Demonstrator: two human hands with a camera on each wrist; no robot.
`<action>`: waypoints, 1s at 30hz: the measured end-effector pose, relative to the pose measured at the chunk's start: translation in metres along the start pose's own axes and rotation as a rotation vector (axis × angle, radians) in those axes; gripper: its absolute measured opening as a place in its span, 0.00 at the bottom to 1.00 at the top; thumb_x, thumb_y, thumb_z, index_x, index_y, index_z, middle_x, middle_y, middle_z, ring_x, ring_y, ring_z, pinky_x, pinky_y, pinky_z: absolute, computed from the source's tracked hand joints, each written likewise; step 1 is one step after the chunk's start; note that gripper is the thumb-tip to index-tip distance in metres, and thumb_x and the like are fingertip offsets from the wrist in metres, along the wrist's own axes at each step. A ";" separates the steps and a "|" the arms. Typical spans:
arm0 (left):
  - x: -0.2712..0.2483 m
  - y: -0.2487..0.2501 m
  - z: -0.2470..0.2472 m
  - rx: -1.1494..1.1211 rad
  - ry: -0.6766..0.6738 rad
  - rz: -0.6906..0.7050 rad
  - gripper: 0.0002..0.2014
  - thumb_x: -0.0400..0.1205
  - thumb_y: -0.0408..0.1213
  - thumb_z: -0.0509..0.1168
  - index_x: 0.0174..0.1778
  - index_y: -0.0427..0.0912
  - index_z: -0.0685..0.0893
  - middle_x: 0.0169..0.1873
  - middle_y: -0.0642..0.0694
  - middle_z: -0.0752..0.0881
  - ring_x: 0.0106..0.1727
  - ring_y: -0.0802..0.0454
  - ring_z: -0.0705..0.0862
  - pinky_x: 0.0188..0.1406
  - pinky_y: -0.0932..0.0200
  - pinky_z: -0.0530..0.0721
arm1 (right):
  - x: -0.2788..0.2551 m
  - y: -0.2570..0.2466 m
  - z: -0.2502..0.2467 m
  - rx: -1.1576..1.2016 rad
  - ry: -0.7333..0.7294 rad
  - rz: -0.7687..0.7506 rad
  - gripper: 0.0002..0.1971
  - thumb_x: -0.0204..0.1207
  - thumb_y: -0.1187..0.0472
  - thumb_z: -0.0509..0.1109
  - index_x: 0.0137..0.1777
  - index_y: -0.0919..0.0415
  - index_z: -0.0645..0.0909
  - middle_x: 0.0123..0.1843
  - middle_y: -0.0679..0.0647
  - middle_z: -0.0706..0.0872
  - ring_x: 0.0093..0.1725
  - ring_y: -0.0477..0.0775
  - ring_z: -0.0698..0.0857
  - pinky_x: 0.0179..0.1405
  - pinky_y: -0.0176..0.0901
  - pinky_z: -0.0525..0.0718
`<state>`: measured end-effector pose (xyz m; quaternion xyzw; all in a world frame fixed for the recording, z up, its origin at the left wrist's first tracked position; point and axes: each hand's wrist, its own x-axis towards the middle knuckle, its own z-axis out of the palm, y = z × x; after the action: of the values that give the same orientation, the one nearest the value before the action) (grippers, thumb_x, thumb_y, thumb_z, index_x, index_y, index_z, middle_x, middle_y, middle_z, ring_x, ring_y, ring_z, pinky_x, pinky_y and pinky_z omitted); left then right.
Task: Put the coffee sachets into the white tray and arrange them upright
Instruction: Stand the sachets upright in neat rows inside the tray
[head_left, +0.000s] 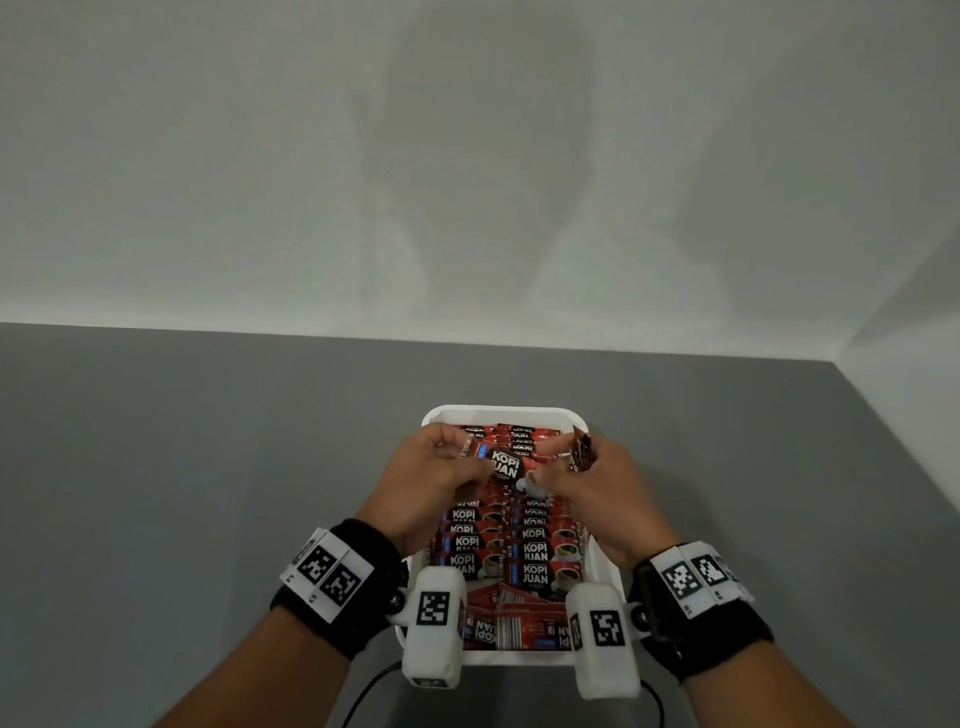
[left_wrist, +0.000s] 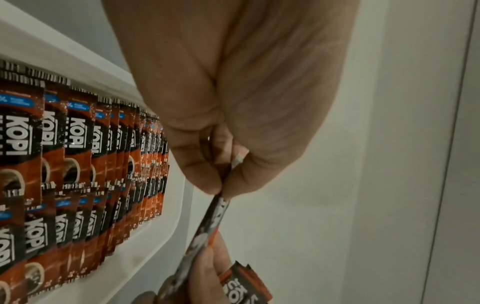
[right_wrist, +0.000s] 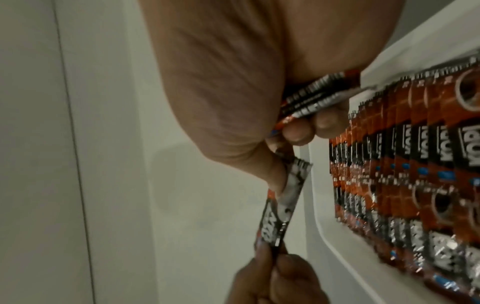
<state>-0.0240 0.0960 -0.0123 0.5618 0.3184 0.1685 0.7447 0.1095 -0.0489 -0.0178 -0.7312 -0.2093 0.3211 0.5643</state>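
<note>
A white tray (head_left: 602, 579) on the grey table holds two rows of red-and-black coffee sachets (head_left: 519, 540) standing upright. A few more lie flat at its near end (head_left: 514, 623). Above the tray's far half, both hands hold one sachet (head_left: 505, 466) between them. My left hand (head_left: 470, 462) pinches its left end (left_wrist: 211, 222). My right hand (head_left: 545, 470) pinches its other end (right_wrist: 283, 205). The right hand's curled fingers also hold a small bundle of sachets (right_wrist: 319, 96), which sticks up at the tray's right side (head_left: 582, 448).
The grey table (head_left: 208, 467) runs wide to the left of the tray and narrower to the right, up to a white wall (head_left: 467, 156) behind and at the right. A black cable (head_left: 363, 691) hangs at the near edge below my wrists.
</note>
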 end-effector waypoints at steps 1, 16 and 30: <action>-0.001 0.000 0.000 -0.003 0.014 0.012 0.13 0.77 0.15 0.69 0.42 0.37 0.77 0.27 0.42 0.81 0.23 0.51 0.79 0.23 0.61 0.79 | -0.001 0.001 0.000 -0.095 0.001 -0.034 0.11 0.71 0.62 0.83 0.50 0.52 0.87 0.46 0.61 0.92 0.47 0.55 0.93 0.53 0.61 0.91; -0.014 -0.008 0.023 -0.062 -0.284 0.018 0.13 0.83 0.34 0.71 0.62 0.36 0.86 0.55 0.40 0.92 0.56 0.45 0.91 0.56 0.56 0.87 | -0.007 -0.018 0.034 -0.647 -0.228 -0.270 0.42 0.81 0.68 0.68 0.90 0.58 0.49 0.67 0.51 0.87 0.63 0.51 0.86 0.65 0.47 0.85; -0.008 0.014 0.024 -0.388 -0.052 -0.232 0.14 0.83 0.34 0.63 0.31 0.35 0.81 0.26 0.39 0.80 0.27 0.46 0.82 0.28 0.56 0.85 | -0.015 -0.035 0.025 -0.711 -0.312 -0.463 0.65 0.52 0.47 0.90 0.87 0.43 0.54 0.81 0.42 0.59 0.82 0.45 0.60 0.79 0.44 0.70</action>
<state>-0.0123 0.0782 0.0068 0.3720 0.3231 0.1254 0.8611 0.0829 -0.0318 0.0154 -0.7564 -0.5472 0.2010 0.2967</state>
